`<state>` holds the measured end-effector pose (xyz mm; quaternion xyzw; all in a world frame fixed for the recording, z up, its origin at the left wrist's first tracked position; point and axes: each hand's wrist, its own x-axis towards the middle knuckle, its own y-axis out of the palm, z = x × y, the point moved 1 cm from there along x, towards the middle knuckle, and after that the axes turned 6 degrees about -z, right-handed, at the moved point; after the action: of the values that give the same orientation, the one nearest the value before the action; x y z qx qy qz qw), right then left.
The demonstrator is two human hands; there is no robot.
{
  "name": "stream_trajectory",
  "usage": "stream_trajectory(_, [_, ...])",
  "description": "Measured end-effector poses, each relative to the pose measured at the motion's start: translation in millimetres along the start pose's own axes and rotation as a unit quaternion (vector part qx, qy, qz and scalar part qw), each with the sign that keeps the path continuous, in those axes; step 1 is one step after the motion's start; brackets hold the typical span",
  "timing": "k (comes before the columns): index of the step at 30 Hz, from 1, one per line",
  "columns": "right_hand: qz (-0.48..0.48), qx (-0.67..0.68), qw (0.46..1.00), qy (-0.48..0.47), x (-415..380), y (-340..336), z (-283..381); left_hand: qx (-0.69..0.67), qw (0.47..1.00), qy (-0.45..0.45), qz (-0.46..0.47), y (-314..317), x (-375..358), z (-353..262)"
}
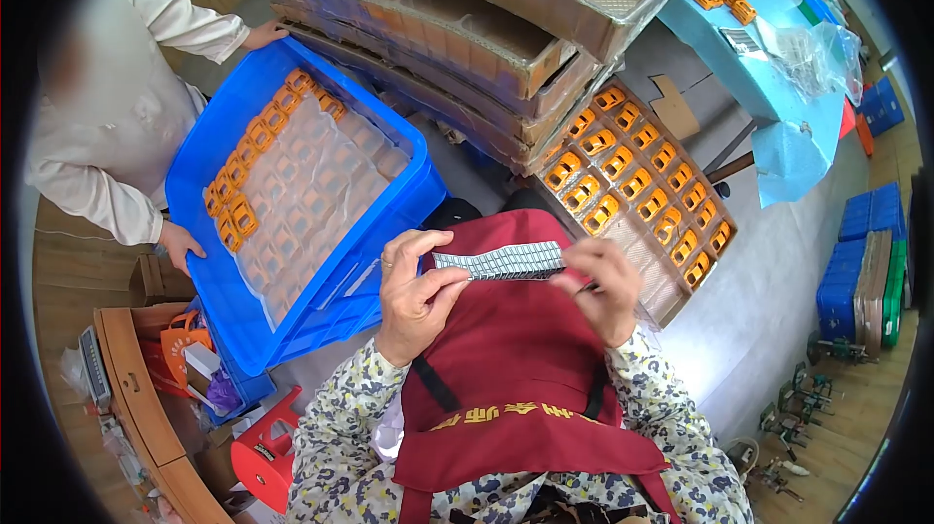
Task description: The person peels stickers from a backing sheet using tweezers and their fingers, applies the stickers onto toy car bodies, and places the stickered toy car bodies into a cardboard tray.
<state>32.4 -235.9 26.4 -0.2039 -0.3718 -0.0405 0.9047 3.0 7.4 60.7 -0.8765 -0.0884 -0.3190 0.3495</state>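
A narrow sheet of small white-and-black stickers (506,259) stretches between my hands above my dark red apron (506,349). My left hand (413,295) pinches its left end between thumb and fingers. At the other end is my right hand (603,290), its fingers closed on the sheet and slightly blurred. To the right of my hands, a divided tray (650,276) holds several orange toy cars (637,183) in rows. A big blue crate (409,198) on the left holds more orange toy cars (258,135), partly under a translucent sheet.
A person (107,135) on the left grips the blue crate with both hands. Worn cardboard trays (418,23) are stacked ahead. At upper right, a light-blue covered table (778,106) carries orange cars and plastic bags. A wooden drawer unit (146,407) and a red box (263,466) stand lower left.
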Motion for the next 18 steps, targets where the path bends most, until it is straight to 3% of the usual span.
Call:
stream_trajectory(1, [-0.002, -0.003, 1.000, 0.001, 3.3, 2.3, 6.5, -0.003, 1.000, 0.002, 0.002, 1.7, 0.9, -0.6])
stream_trajectory(3, [0.090, 0.008, 0.994, -0.065, 13.0, 13.3, 27.7, -0.002, 1.000, 0.005, 0.004, 3.9, 0.9, -3.8])
stream_trajectory(18, [0.113, -0.023, 0.988, -0.100, 14.8, 46.8, 29.9, 0.009, 0.998, 0.060, 0.011, 7.7, -4.5, -3.6])
